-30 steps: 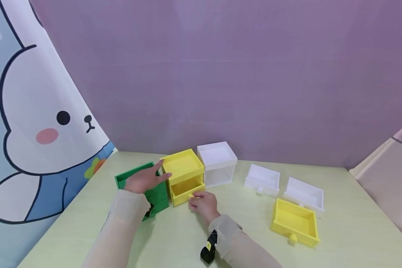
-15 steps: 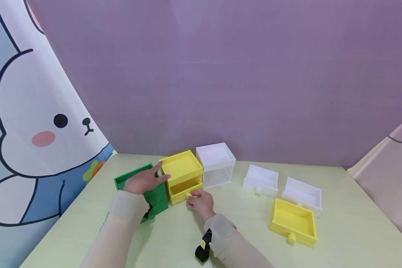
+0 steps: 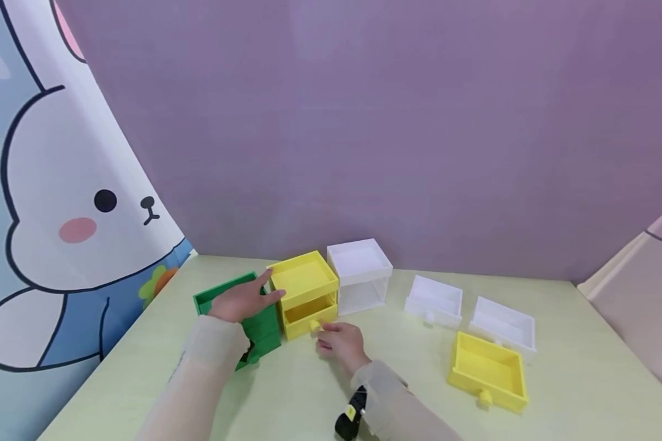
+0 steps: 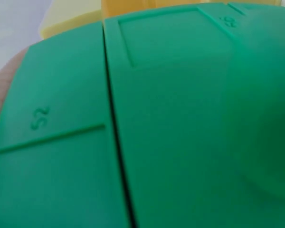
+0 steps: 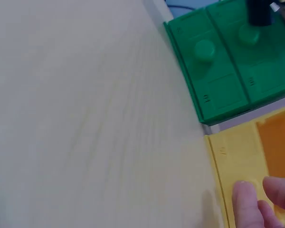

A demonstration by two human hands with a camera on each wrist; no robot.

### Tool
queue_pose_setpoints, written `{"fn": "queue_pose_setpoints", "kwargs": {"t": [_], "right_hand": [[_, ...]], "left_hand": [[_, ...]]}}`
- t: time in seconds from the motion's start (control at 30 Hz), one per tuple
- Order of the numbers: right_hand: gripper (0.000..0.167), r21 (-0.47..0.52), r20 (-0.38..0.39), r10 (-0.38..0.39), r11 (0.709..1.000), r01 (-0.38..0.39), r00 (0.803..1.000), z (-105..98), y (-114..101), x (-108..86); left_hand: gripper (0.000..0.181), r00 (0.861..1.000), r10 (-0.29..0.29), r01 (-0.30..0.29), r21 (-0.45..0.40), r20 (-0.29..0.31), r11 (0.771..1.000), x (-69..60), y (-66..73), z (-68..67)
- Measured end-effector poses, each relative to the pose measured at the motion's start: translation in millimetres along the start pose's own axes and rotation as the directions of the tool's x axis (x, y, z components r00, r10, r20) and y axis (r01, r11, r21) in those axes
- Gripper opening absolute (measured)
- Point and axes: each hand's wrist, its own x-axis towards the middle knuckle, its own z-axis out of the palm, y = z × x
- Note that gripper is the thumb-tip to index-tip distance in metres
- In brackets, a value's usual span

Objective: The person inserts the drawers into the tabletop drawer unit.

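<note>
In the head view, my left hand (image 3: pixel 245 300) reaches over the green drawer box (image 3: pixel 265 327), its spread fingertips at the left edge of the yellow box (image 3: pixel 303 278). The yellow box's upper slot is empty, with a lower drawer (image 3: pixel 303 329) in it. My right hand (image 3: pixel 343 344) is at that drawer's round knob (image 3: pixel 315 326). In the right wrist view, one of its fingertips (image 5: pixel 245 190) touches the knob area of the yellow front (image 5: pixel 235 152), with the thumb apart from it. Green fronts (image 4: pixel 171 118) fill the left wrist view.
A white box (image 3: pixel 361 275) with a hollow front stands right of the yellow one. Farther right lie two white drawers (image 3: pixel 434 297) (image 3: pixel 504 321) and a loose yellow drawer (image 3: pixel 488 364). A purple backdrop (image 3: pixel 331 135) rises behind the table (image 3: pixel 585 367).
The lower yellow drawer has slid farther into its box. My right fingers have loosened around the knob, leaving more of it visible. My left hand has stayed on the yellow box.
</note>
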Motion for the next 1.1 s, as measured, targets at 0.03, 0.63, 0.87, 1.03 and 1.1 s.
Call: {"fn": "queue_pose_setpoints", "kwargs": {"t": [0.03, 0.63, 0.87, 1.03, 1.1], "right_hand": [[0.029, -0.015, 0.022, -0.003, 1.0, 0.003, 1.0, -6, -1, -2.6], [0.04, -0.149, 0.234, 0.039, 0.989, -0.004, 0.972, -100, -11, -35.5], [0.043, -0.188, 0.322, 0.075, 0.982, -0.014, 0.944, -139, -13, -50.1], [0.045, -0.197, 0.328, 0.108, 0.979, -0.044, 0.938, -171, -14, -65.5], [0.045, -0.203, 0.337, 0.124, 0.978, -0.057, 0.933, -184, -14, -71.4]], "left_hand": [[0.079, 1.0, 0.0, 0.0, -0.004, -0.002, 1.0, 0.1, 0.7, -0.1], [0.078, 1.0, -0.009, 0.009, -0.002, -0.026, 1.0, 4.2, -2.1, -2.4], [0.08, 1.0, -0.005, 0.005, 0.0, -0.031, 1.0, 4.7, -5.0, -1.7], [0.079, 0.999, -0.008, 0.008, 0.008, -0.04, 1.0, 2.9, -4.2, -2.5], [0.079, 0.999, -0.007, 0.008, 0.012, -0.038, 1.0, 2.0, -3.2, -2.9]]}}
